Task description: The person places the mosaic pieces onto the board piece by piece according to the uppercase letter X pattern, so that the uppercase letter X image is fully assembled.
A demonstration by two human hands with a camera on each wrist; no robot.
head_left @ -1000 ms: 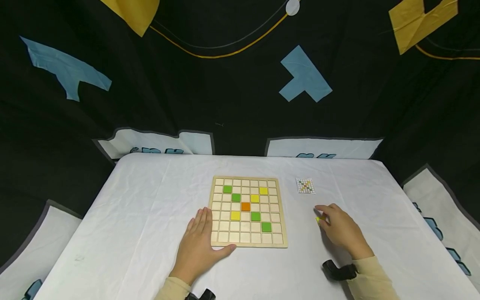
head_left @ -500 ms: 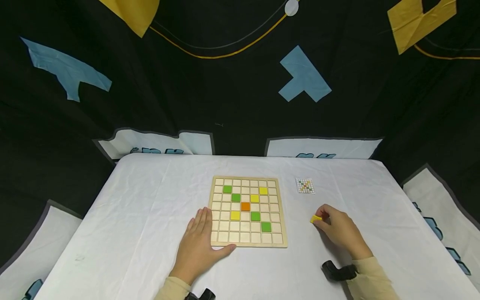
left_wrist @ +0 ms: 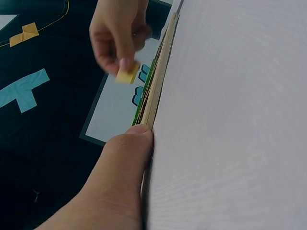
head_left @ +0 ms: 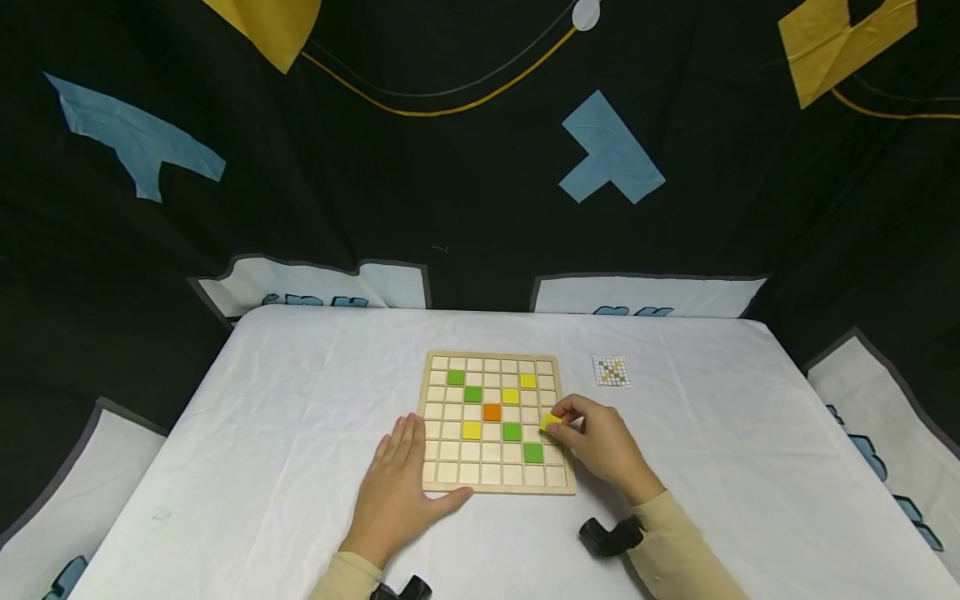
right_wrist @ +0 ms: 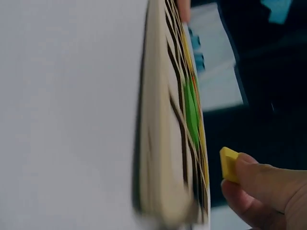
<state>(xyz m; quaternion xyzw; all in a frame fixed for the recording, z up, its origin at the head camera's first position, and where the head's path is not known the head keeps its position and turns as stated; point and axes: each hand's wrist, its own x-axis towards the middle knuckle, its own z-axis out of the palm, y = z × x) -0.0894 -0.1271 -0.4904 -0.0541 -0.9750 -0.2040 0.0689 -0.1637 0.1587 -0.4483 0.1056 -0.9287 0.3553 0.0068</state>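
A square wooden grid board [head_left: 480, 475] lies on the white table, mostly filled with pale tiles. Among them sit several green and yellow tiles and one orange tile [head_left: 491, 412] at the centre. My left hand [head_left: 397, 492] rests flat along the board's left edge, its thumb at the front-left corner. Between thumb and fingertips my right hand [head_left: 603, 442] pinches a yellow tile [head_left: 551, 422], over the board's right side. In the right wrist view that yellow tile [right_wrist: 230, 165] stands off the board's surface, and a green tile [right_wrist: 191, 112] shows in the grid.
Behind the board to the right lies a small printed card [head_left: 611, 372] with a coloured grid pattern. White cloth covers the table [head_left: 225, 467]. A black curtain [head_left: 480, 208] with blue and yellow shapes hangs beyond its far edge.
My right hand first turned the yellow tile up between its fingertips, then carried it left from the bare cloth to over the board. My left hand has stayed in place.
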